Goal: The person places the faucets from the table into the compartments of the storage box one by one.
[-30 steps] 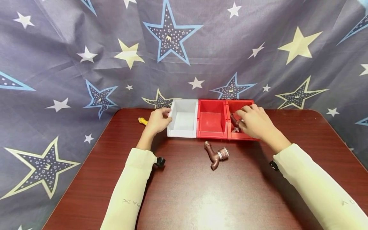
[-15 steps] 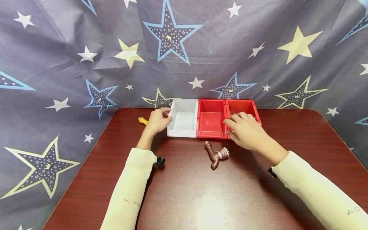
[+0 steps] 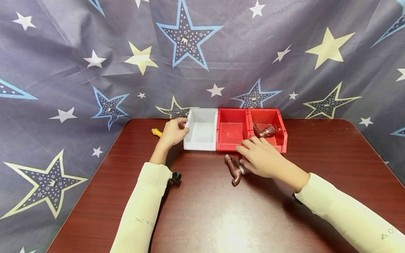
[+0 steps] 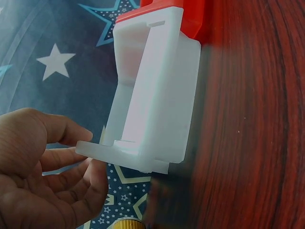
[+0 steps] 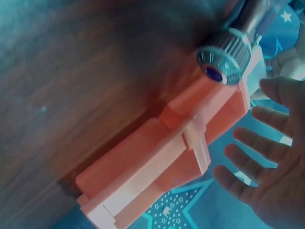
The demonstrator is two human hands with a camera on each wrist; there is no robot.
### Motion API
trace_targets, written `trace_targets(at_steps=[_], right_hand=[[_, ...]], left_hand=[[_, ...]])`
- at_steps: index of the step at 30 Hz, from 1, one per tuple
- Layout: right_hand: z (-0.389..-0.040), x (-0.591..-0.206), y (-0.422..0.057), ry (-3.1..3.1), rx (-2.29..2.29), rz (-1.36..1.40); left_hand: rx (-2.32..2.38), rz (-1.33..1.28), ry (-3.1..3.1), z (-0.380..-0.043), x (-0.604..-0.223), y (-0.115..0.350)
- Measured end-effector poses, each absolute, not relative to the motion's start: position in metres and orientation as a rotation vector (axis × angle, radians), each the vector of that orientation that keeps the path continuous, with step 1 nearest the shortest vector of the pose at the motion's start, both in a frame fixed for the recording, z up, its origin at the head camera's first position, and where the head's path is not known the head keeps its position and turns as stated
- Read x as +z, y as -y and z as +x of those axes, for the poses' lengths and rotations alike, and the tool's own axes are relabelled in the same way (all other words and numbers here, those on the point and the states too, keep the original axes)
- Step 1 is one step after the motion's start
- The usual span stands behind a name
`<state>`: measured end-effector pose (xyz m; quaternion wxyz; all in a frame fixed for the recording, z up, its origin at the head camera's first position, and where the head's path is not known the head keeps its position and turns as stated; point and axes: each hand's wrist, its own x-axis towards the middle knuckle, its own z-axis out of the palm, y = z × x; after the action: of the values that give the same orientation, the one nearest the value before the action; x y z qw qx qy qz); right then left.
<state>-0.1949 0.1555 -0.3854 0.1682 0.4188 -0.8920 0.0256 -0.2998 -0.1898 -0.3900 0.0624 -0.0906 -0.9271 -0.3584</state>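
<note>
Three bins (image 3: 233, 130) in a row, one tap (image 3: 264, 131) in the rightmost, another tap (image 3: 234, 170) before them, perhaps touching the right hand (image 3: 261, 160)

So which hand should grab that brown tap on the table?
Probably the right hand: it hovers open right beside the brown tap, while the left hand grips the white bin.

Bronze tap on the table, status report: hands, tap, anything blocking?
Right hand open, fingers spread over bronze tap. Left hand gripping white bin. Second tap in right red bin. Nothing blocking.

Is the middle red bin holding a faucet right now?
No: in the head view the middle red bin is empty, while a bronze faucet lies in the right red bin.
</note>
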Motion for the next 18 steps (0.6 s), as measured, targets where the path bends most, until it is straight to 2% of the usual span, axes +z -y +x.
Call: trace_targets(at_steps=[18], right_hand=[[-0.178,-0.402,-0.144,2.611,0.114,1.395]], left_hand=[[-1.102,-0.267,2.805,-0.301,-0.391,0.190]])
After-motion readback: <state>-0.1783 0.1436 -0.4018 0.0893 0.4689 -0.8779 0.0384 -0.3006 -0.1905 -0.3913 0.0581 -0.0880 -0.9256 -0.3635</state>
